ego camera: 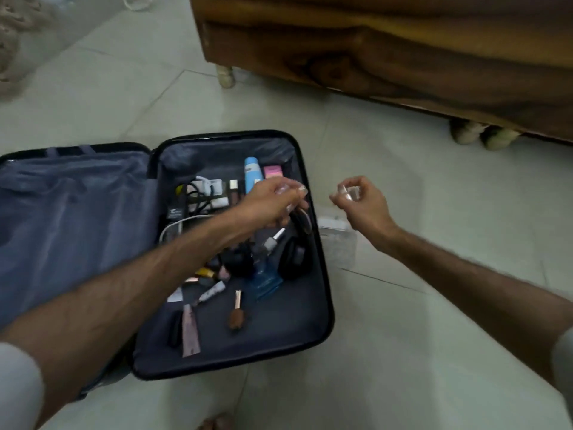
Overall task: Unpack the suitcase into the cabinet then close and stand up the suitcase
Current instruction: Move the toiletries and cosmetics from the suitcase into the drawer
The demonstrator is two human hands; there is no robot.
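Suitcase (161,243) lies open on floor at 9 o'clock, toiletries in its right half; left hand (273,203) pinches a small clear item; right hand (361,203) grips another; cabinet (387,51) at 1 o'clock.

Dim, flat indoor light; the hands smear with motion blur, and wide-angle bending softens corners at eleven and one o'clock.
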